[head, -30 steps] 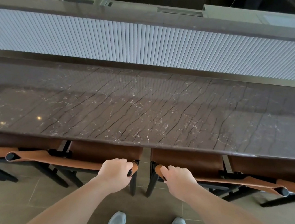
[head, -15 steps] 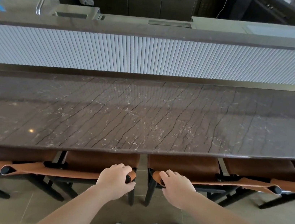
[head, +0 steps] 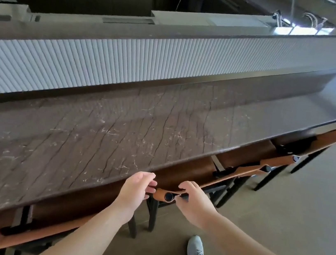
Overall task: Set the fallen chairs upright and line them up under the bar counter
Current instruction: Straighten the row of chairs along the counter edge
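Several brown leather chairs with black legs stand upright in a row, tucked under the dark marble bar counter [head: 118, 137]. My right hand [head: 194, 203] grips the tan backrest [head: 162, 194] of the chair [head: 188, 173] in front of me, near its rolled end. My left hand [head: 135, 188] hovers just left of that end, fingers relaxed, holding nothing. The chair on the left [head: 78, 205] is partly hidden by my left arm. Two more chairs [head: 249, 154] [head: 334, 137] follow to the right.
A white ribbed panel [head: 129, 61] rises behind the counter, with cabinets and taps [head: 307, 17] beyond. Tiled floor [head: 302, 211] spreads to the right of the chairs. My grey shoe [head: 196, 252] stands close to the chair legs.
My head has turned to the right along the counter. My left hand has come off the left chair's backrest and opened. My right hand stays on its chair's backrest.
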A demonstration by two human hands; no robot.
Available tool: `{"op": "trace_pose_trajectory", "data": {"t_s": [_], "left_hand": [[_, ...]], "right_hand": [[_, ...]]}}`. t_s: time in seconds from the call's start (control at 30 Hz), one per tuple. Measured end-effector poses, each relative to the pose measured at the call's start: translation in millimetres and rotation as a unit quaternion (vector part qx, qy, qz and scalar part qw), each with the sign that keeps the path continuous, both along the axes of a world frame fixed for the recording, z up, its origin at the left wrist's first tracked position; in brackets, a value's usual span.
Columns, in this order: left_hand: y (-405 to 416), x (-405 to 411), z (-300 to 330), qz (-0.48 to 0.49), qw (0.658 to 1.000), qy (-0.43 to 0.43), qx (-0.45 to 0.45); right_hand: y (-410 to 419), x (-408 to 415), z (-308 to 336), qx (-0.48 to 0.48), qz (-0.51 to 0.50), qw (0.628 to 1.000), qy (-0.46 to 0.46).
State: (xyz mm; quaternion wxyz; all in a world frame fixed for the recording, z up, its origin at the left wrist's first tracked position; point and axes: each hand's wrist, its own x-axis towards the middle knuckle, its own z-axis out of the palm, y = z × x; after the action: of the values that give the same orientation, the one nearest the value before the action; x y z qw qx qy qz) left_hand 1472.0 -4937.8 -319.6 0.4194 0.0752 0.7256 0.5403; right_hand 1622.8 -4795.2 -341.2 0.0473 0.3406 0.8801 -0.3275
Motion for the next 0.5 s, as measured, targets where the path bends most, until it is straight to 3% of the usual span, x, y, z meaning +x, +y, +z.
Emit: {"op": "trace_pose_trajectory", "data": {"t_s": [0.13,0.27,0.5], "left_hand": [[14.4,8.9,14.9,0.032,0.995,-0.079,0.046],[26.1,32.8,28.4,0.035,0.993,-0.09,0.065],[86.8,97.8,37.8,0.038,0.992,-0.101,0.068]], "right_hand": [[-2.5,12.0,10.6,-0.086,-0.124,0.986,0.065],[8.4,32.2,19.1,-0.083,-0.109,0.989,0.055],[67.5,98.0,37.2,-0.133,-0.196,0.963,0.133]]}}
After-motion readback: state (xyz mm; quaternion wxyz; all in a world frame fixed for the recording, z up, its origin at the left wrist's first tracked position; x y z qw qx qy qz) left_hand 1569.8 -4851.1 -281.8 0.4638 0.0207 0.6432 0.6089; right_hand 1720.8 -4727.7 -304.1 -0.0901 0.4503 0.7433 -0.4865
